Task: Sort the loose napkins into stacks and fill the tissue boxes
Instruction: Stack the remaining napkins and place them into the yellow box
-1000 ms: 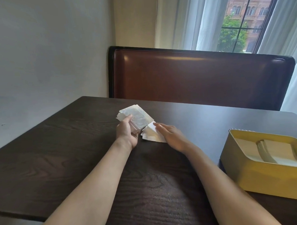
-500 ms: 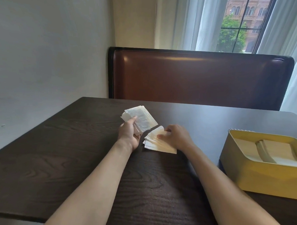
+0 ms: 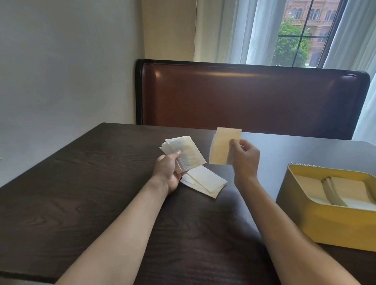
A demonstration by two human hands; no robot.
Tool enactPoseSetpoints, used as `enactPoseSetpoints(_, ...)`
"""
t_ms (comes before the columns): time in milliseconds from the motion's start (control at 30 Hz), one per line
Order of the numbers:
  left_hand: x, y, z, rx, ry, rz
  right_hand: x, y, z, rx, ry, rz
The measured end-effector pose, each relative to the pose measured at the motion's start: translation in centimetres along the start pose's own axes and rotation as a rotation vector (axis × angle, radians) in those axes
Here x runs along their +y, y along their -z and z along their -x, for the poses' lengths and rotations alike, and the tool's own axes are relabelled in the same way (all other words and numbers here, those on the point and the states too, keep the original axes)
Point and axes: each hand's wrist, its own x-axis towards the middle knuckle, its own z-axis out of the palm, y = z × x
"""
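Note:
My left hand [image 3: 170, 171] holds a fanned stack of white napkins [image 3: 184, 152] just above the dark table, thumb on top. My right hand [image 3: 246, 158] pinches a single cream napkin [image 3: 222, 145] and holds it upright in the air, right of the stack. A small pile of white napkins [image 3: 202, 181] lies flat on the table between my two hands. At the right stands a yellow tissue box [image 3: 341, 224], open on top, with folded napkins [image 3: 348, 192] inside.
The dark wooden table [image 3: 99, 200] runs to a pale wall on the left. A brown leather bench back [image 3: 245, 96] stands behind the far edge. A curtained window is beyond it.
My right hand has lifted one napkin off the pile on the table and raised it upright. My left hand keeps its stack almost still.

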Motion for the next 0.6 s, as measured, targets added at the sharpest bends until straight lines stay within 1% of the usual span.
enactPoseSetpoints(67,-0.3,-0.2,0.1,-0.030,0.015,-0.038,-1.0,-0.1,0.3,-0.096,-0.043,-0.175)
enactPoseSetpoints(133,-0.3,-0.5,0.5,-0.109,0.049,-0.065,-1.5,-0.5,0.9,-0.248,-0.095,-0.263)
enactPoseSetpoints(167,-0.3,-0.6,0.7,-0.168,0.068,-0.066,-1.5,-0.7,1.2,-0.306,-0.111,-0.225)
enactPoseSetpoints(233,-0.2,-0.8,1.1,-0.276,0.095,-0.069,-1.1,-1.1,1.7,-0.357,-0.101,-0.022)
enactPoseSetpoints(267,-0.2,-0.9,1.3,-0.312,0.096,-0.090,-0.9,-1.2,1.9,-0.358,-0.077,0.059)
enactPoseSetpoints(333,-0.5,-1.1,1.5,-0.333,0.051,-0.186,-0.7,-1.2,2.0,-0.360,-0.042,0.099)
enactPoseSetpoints(400,-1.0,-1.2,1.5,-0.281,-0.018,-0.250,-0.8,-1.2,1.9,-0.375,-0.031,0.110)
enactPoseSetpoints(500,-0.8,-1.1,1.0,-0.090,-0.083,-0.201,-0.7,-1.0,1.7,-0.332,-0.013,0.110)
enactPoseSetpoints(533,-0.5,-0.9,0.8,-0.024,-0.099,-0.157,-0.4,-0.8,1.4,-0.306,0.008,0.163)
enactPoseSetpoints(567,-0.1,-0.6,0.5,0.036,-0.118,-0.110,0.0,-0.7,1.0,-0.301,0.038,0.266)
enactPoseSetpoints(600,0.2,-0.3,0.3,0.088,-0.134,-0.060,0.6,-0.5,0.5,-0.331,0.066,0.409)
